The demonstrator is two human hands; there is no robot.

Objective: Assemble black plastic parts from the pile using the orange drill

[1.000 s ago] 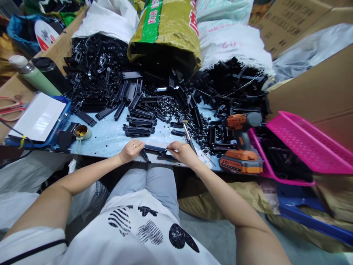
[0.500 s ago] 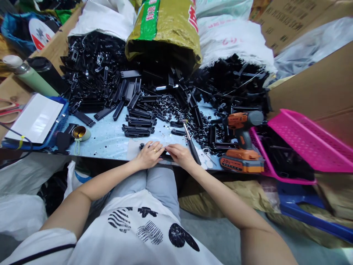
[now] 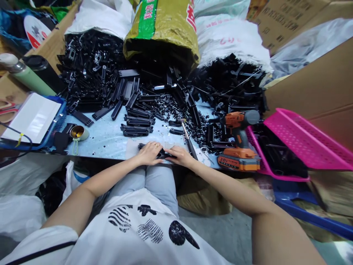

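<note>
At the table's front edge, a long black plastic part [image 3: 163,154] lies under both of my hands. My left hand [image 3: 150,154] is closed over its left side, with a ring on one finger. My right hand [image 3: 179,156] grips the right end, thumb and fingers drawn together. The fingers hide much of the part. A hammer [image 3: 189,141] with a dark handle lies just beyond my right hand. Several similar black assemblies [image 3: 137,130] are stacked a little farther back, and a small black piece [image 3: 176,131] rests near the hammer head.
An orange cordless drill [image 3: 239,141] stands to the right, beside a pink basket [image 3: 295,180]. Loose small metal pins [image 3: 172,106] cover the table's middle. Sacks [image 3: 162,22] spill black parts at the back. A metal cup [image 3: 79,132] and a blue tray [image 3: 62,117] sit left.
My right hand has shifted slightly and more of the black part shows between my hands and at the left end. The whole view has moved a little.
</note>
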